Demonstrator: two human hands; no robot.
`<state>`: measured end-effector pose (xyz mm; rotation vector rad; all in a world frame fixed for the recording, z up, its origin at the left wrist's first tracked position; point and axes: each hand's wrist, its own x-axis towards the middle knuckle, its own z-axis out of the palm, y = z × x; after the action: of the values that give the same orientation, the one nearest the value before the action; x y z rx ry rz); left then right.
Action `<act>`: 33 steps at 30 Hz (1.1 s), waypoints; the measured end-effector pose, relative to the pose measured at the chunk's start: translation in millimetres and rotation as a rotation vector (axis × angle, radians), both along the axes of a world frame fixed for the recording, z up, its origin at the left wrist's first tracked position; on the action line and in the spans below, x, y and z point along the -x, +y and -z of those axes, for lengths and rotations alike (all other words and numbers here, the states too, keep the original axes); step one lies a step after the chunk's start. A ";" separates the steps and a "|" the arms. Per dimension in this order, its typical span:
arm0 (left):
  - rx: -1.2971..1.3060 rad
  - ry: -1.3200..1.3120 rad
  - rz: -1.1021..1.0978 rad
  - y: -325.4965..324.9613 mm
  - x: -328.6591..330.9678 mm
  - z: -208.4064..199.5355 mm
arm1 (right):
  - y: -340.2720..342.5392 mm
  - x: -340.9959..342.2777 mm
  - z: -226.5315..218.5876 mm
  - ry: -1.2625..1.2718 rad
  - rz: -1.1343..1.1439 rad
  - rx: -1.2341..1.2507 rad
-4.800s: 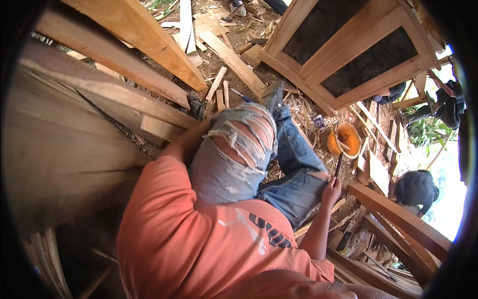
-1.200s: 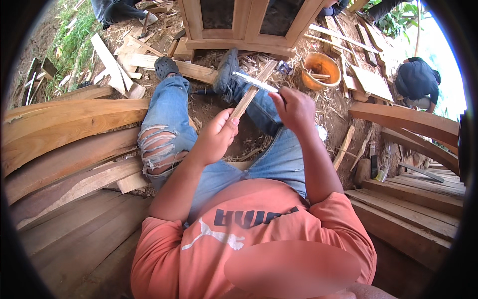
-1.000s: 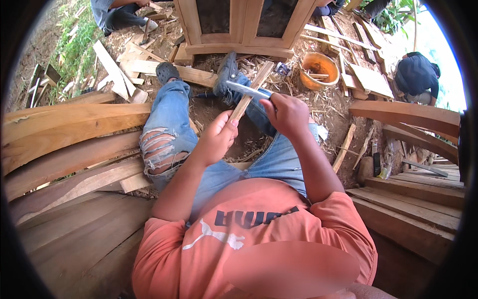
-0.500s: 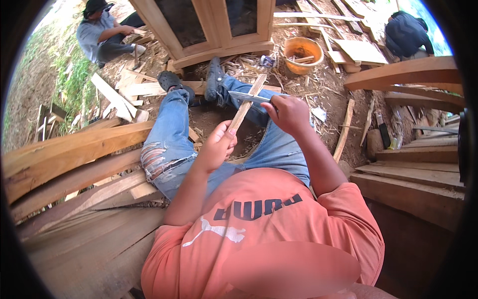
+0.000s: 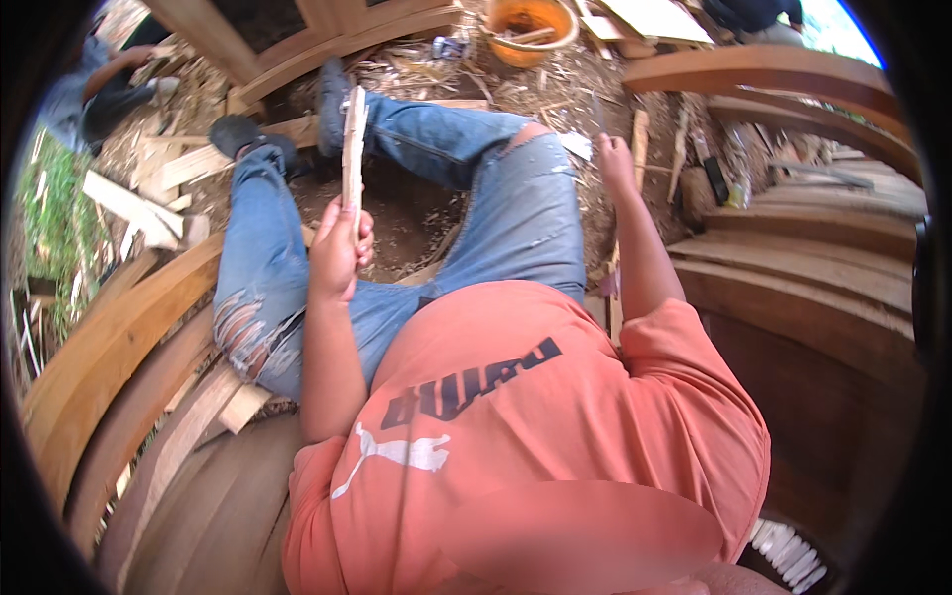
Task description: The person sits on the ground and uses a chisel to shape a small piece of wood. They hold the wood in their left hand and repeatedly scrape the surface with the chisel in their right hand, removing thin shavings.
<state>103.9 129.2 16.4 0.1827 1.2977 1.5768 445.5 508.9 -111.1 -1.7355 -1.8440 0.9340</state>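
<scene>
My left hand (image 5: 340,250) is closed round the lower end of a narrow strip of wood (image 5: 353,149), which stands nearly upright over the gap between my legs. The strip is pale with a rough, split-looking edge. Out to the right, beyond my right knee, my right hand (image 5: 617,167) is closed on a knife (image 5: 598,111). Its thin blade points away from me and looks blurred and dark against the ground; the handle is hidden in my fist. Knife and strip are well apart.
Curved timbers (image 5: 129,317) lie at my left, and more curved beams (image 5: 754,74) at my right. Ahead stand a wooden panelled frame (image 5: 352,45) and an orange bucket (image 5: 501,50). Shavings and offcuts (image 5: 134,208) litter the ground. Another person (image 5: 104,84) sits at the far left.
The knife was lying across the strip; my right hand has carried it away to the right. My left hand has turned the strip more upright. The view has swung.
</scene>
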 end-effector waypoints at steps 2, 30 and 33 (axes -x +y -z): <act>0.031 0.083 0.066 2.3 -3.2 -4.1 | 1.5 -33.6 43.4 -0.063 0.070 0.165; -0.017 0.156 -0.295 -45.5 91.1 -23.6 | -49.0 -38.8 87.0 -0.164 0.029 0.091; -0.003 0.169 -0.334 -42.5 94.8 -24.3 | 6.7 4.5 -17.7 0.024 -0.019 -0.426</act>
<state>9.1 86.7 40.6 0.1053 1.5165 1.8770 441.0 515.5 -93.4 -1.4394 -1.8787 0.5138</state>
